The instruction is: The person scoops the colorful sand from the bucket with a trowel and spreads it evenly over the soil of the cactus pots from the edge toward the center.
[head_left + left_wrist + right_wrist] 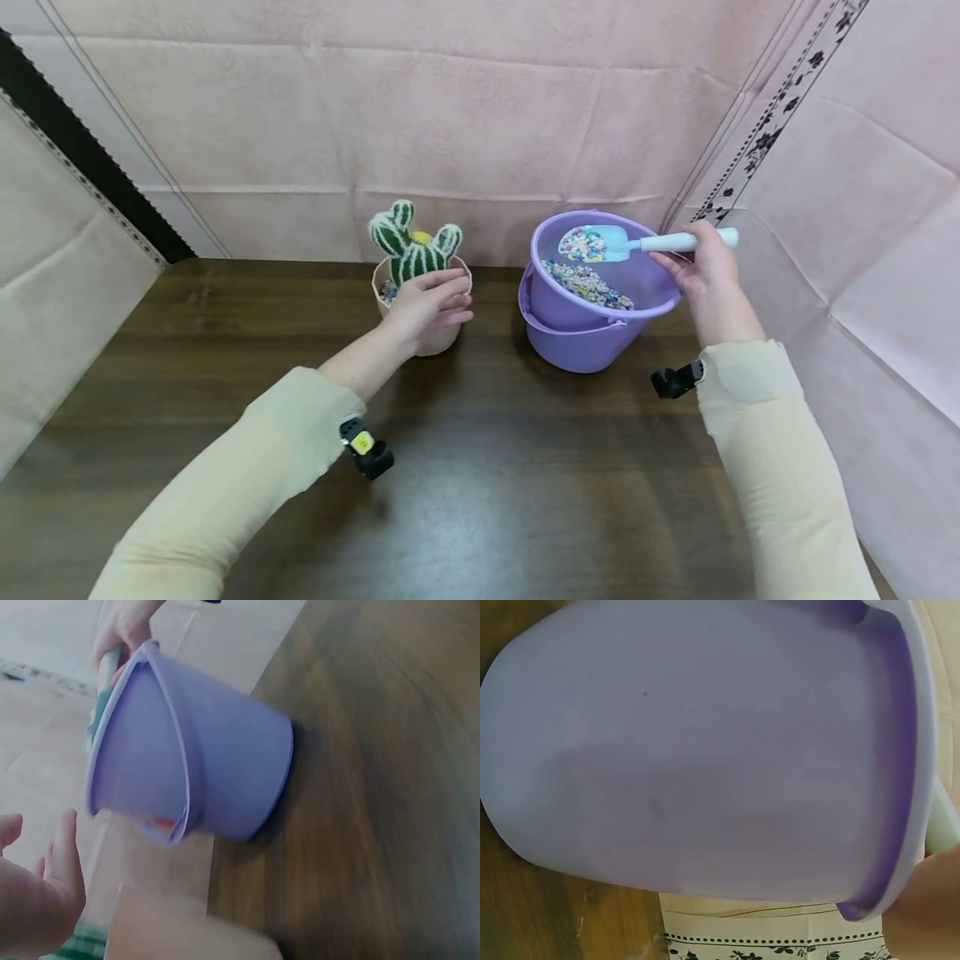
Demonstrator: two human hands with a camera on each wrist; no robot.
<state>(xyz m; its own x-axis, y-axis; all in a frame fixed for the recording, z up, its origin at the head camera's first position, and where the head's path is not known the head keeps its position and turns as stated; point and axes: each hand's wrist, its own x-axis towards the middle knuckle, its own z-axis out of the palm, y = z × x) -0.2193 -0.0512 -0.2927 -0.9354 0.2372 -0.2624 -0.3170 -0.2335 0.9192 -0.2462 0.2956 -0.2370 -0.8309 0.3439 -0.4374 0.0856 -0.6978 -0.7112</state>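
My right hand (708, 275) grips the pale handle of a light-blue hand trowel (667, 242). The blade lies over the mouth of a purple bucket (577, 348) and carries small multicoloured pebbles (582, 245). More of these pebbles (588, 285) fill the bottom of the bucket. At the right wrist, the bucket's wall (690, 750) fills most of the view, with part of the hand (922, 911) at its rim. My left hand (427, 310), fingers extended, is in front of a pale pot (438, 342) holding a knitted green-and-white cactus (416, 260) and some pebbles.
Pot and bucket stand side by side at the back of a dark wooden table (480, 483). Behind them hangs a pale pink cloth (465, 117), with another cloth wall (885, 250) close beside the right arm. The bucket's handle (570, 330) hangs down its front.
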